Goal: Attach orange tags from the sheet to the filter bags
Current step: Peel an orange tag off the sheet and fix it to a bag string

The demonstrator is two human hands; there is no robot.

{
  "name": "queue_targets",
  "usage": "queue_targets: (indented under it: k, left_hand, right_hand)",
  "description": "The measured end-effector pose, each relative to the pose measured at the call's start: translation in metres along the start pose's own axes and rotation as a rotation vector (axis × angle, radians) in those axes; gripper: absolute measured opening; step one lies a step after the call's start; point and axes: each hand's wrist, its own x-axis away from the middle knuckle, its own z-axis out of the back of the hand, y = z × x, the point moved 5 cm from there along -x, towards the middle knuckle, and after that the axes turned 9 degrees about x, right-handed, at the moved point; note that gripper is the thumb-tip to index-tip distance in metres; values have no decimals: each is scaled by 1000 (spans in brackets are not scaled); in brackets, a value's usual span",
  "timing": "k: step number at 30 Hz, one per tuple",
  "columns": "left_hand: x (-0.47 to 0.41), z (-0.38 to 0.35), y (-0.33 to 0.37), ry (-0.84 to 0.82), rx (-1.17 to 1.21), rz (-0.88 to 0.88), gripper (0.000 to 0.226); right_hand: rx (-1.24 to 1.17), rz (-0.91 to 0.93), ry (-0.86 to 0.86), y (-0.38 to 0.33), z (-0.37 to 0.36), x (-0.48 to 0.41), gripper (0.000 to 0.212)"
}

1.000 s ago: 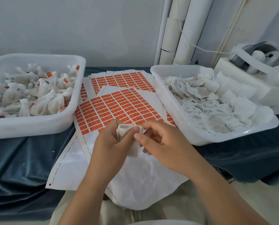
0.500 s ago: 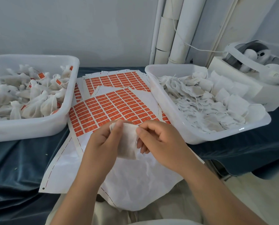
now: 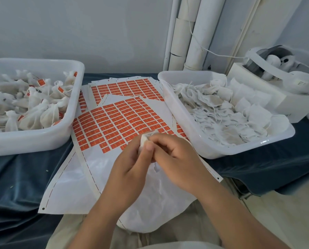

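A sheet of orange tags (image 3: 117, 121) lies on the blue cloth between two tubs. Just above its near, bare white part my left hand (image 3: 130, 164) and my right hand (image 3: 175, 157) meet. Both pinch one small white filter bag (image 3: 144, 140); most of it is hidden between the fingers and only its bunched top shows. A second tag sheet (image 3: 126, 89) lies further back, partly under the first.
A white tub (image 3: 33, 141) at the left holds tied bags with orange tags. A white tub (image 3: 213, 148) at the right holds flat untagged bags. White pipes (image 3: 189, 33) stand against the wall, and a white machine (image 3: 279, 83) sits at the far right.
The bag, held open and flat between both hands a second ago, is now bunched small between the fingers. My hands have closed together over it.
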Motion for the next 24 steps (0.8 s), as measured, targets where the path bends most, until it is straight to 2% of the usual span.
queue_targets:
  k: [5, 7, 9, 10, 12, 14, 17, 20, 24]
  left_hand:
    - [-4, 13, -7, 18, 42, 52, 27]
    - [-4, 14, -9, 24, 12, 72, 31]
    - [-3, 12, -7, 26, -22, 79, 32]
    - [-2, 10, -5, 34, -16, 79, 32]
    - [-2, 11, -1, 63, 15, 72, 33]
    - [-2, 17, 2, 88, 52, 79, 30]
    - [-5, 28, 2, 106, 1, 110, 28]
    - [-3, 38, 0, 152, -36, 166, 27]
    - [-2, 54, -6, 259, -67, 216, 47]
  right_hand:
    - [-156, -123, -107, 9, -1, -3, 32]
    - [-182, -124, 19, 9, 3, -4, 40]
    - [-29, -30, 257, 6, 13, -3, 36]
    - [52, 8, 282, 3, 14, -2, 33]
    - [124, 0, 162, 7, 8, -3, 41]
    - [58, -45, 32, 10, 4, -4, 15]
    - [102, -6, 42, 12, 7, -4, 35]
    - [117, 6, 4, 11, 8, -4, 32]
    - [151, 24, -22, 13, 10, -4, 29]
